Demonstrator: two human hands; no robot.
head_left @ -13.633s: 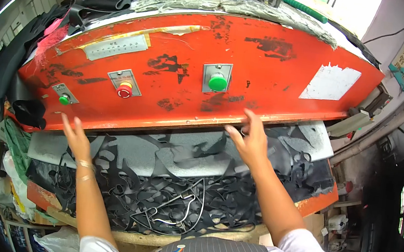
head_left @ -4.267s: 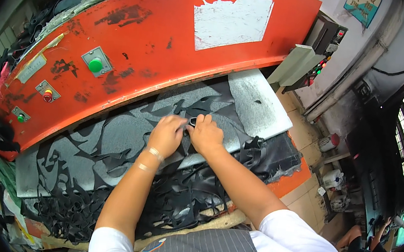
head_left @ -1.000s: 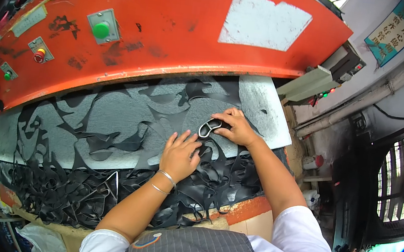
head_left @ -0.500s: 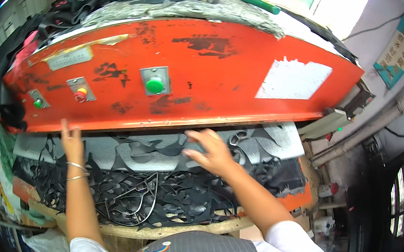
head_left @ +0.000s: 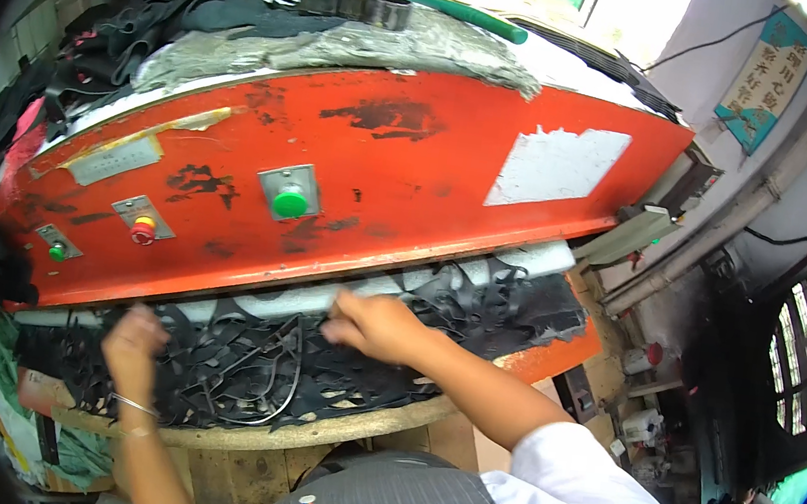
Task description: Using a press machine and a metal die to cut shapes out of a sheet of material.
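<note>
My left hand, smeared by motion, is curled closed over the left end of a tangle of black cut-out scraps. What it holds, if anything, is hidden. My right hand hovers at the middle of the scraps, fingers bent inward; I cannot see what is in them. Behind both hands a pale grey slab shows as a narrow strip under the lower edge of a red machine beam. A curved metal strip lies among the scraps between my hands.
On the beam sit a large green button, a red button and a small green one. Black material, a metal cutting die and a green-handled tool lie on top. A wooden edge borders the scraps in front.
Both hands have come back from the slab toward me, and their spread fingers have curled. Less of the slab shows, and the black pieces on it are no longer spread out there. The view has shifted.
</note>
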